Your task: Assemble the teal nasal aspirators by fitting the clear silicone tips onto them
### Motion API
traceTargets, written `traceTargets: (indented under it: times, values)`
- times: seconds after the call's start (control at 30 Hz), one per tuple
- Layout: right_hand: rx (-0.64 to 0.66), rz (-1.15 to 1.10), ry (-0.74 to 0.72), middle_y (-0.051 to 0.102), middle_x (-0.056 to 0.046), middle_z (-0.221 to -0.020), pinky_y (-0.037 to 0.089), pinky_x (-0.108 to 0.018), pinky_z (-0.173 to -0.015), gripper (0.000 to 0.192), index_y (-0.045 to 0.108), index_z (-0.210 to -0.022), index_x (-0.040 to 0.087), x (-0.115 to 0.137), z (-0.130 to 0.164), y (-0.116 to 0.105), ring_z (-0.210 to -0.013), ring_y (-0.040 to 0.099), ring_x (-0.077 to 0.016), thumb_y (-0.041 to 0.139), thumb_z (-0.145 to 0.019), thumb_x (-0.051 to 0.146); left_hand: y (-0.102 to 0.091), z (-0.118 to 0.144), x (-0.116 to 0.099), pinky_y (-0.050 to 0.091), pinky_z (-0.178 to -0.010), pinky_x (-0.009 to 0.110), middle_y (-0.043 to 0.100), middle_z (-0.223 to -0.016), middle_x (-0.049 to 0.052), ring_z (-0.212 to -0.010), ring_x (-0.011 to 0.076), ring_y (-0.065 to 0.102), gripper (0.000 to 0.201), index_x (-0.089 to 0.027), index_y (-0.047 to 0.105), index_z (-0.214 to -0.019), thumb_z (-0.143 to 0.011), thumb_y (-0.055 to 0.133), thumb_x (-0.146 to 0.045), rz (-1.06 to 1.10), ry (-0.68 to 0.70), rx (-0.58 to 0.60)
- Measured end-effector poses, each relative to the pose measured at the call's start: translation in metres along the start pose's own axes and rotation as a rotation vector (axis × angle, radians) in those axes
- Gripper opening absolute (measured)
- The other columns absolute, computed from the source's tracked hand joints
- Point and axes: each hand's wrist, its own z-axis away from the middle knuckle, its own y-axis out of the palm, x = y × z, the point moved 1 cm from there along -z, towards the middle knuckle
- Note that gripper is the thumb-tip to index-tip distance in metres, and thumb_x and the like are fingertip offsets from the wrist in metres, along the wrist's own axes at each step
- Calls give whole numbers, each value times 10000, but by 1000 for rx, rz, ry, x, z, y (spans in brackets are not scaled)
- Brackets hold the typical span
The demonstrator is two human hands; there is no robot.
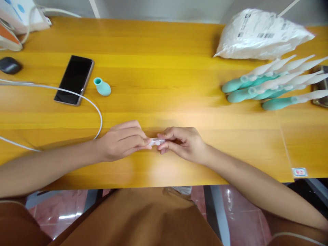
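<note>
Between my hands, just above the near part of the wooden table (pixel 164 85), is a small clear plastic tube-like piece (pixel 156 141). My left hand (pixel 125 141) pinches its left end, the fingers folded over so that this end is hidden. At the right end, the thumb and fingertips of my right hand (pixel 184 143) are closed on the same piece. A small teal rubber bulb (pixel 103 87) lies on its side beyond my left hand, its round opening facing up and left. Several teal bulbs with long translucent nozzles (pixel 271 82) lie in a group at the right.
A white plastic parcel bag (pixel 256 36) rests at the back right. On the left are a black smartphone (pixel 74 78), a black mouse (pixel 9 65) and a white cable (pixel 100 116) looping towards my left forearm. A small sticker (pixel 299 172) marks the front right edge.
</note>
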Motion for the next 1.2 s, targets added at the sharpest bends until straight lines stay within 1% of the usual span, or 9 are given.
traceTargets:
  times: [0.2, 0.33, 0.47, 0.57, 0.67, 0.77, 0.93, 1.1, 1.2]
  values:
    - [0, 97, 14, 901, -64, -998, 704, -239, -694, 205, 762, -1079, 188, 1, -6, -2, -769, 867, -153, 865, -1073, 366, -7, -9, 2, 600, -780, 331, 838, -961, 43, -810, 183, 735, 74, -235, 713, -1081, -1130, 767, -222, -40, 10, 98]
    - [30, 273, -127, 857, -45, -990, 660, -249, -689, 139, 725, -1145, 213, 6, -13, -5, -792, 814, -144, 827, -1087, 287, -30, -22, 3, 514, -651, 349, 738, -755, -15, -691, 172, 671, 306, -267, 677, -922, -1192, 677, -410, -74, -110, 130]
    - [29, 419, -208, 778, -57, -996, 643, -329, -766, 89, 698, -1132, 236, 7, -19, -9, -871, 759, -188, 776, -1089, 229, -61, -31, 16, 561, -811, 404, 754, -892, -8, -875, 170, 688, 307, -250, 660, -989, -1242, 490, -283, -243, -271, -171]
    - [42, 518, -251, 753, -88, -1046, 631, -396, -820, 89, 691, -1153, 242, 6, -21, -11, -941, 720, -235, 748, -1089, 216, -82, -29, 39, 568, -973, 450, 753, -1091, 0, -1066, 179, 664, 63, -228, 639, -1092, -1151, 625, -214, -429, -298, -378]
    - [79, 628, -287, 769, -107, -1095, 619, -449, -886, 123, 707, -1210, 238, 5, -21, -9, -1001, 702, -267, 724, -1095, 199, -96, -20, 68, 579, -985, 472, 670, -1359, 73, -1204, 249, 608, 399, -256, 632, -1396, -1050, 794, -370, -540, -434, -265]
    - [114, 729, -324, 763, -121, -1136, 606, -467, -905, 181, 736, -1287, 232, 2, -19, -7, -1031, 690, -283, 722, -1108, 216, -102, -8, 87, 542, -1145, 515, 657, -1260, 98, -1157, 277, 575, 584, -158, 620, -1445, -1004, 852, -464, -627, -467, -106]
    - [0, 768, -373, 681, -113, -1084, 580, -426, -827, 164, 774, -1262, 210, 2, -17, -8, -968, 641, -259, 740, -1102, 219, -96, -11, 80, 584, -1046, 388, 716, -1120, 36, -1071, 229, 608, 414, -161, 612, -1442, -1063, 758, -243, -617, -461, 29]
    - [-186, 649, -325, 666, -51, -973, 561, -421, -805, 218, 747, -1260, 255, 9, -20, -15, -916, 655, -243, 768, -1053, 191, -61, -27, 26, 618, -1059, 429, 793, -1173, 60, -1172, 286, 730, 242, -208, 676, -1304, -1085, 748, -281, -415, -386, 110]
    - [-185, 544, -284, 659, -19, -918, 560, -375, -763, 151, 712, -1186, 254, 11, -21, -16, -846, 658, -206, 745, -1056, 185, -28, -20, -3, 648, -1015, 386, 797, -1249, 76, -1146, 247, 785, 283, -217, 600, -1451, -1171, 617, -252, -225, -373, 191]
